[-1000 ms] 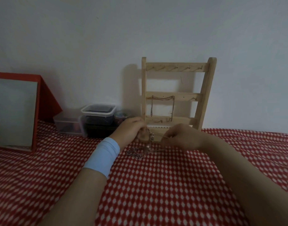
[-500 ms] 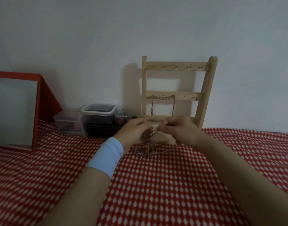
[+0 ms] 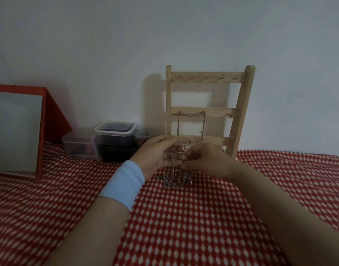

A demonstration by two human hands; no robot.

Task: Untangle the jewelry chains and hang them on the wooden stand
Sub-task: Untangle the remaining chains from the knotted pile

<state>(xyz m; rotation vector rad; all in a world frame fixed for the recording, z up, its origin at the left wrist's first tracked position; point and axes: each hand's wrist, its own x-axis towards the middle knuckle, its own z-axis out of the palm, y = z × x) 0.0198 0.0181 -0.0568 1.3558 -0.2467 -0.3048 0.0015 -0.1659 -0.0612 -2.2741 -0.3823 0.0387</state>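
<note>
L hand [image 3: 157,154]: thumb + forefinger pinched shut on top of silver chain [image 3: 172,160], other fingers loosely curled behind it. R hand [image 3: 205,160]: fingertips closed on same chain lower down, just right of L fingers. We see strand hanging near-vertical, long axis up-down, from L fingertips to tangled heap [image 3: 174,181] on checked cloth [image 3: 184,217] below both hands. Wooden stand [image 3: 239,120] upright just behind fingertips; hung chain [image 3: 191,114] draped on mid rail.

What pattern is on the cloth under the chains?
The cloth is red with rows of small white diamonds; head view.
</note>
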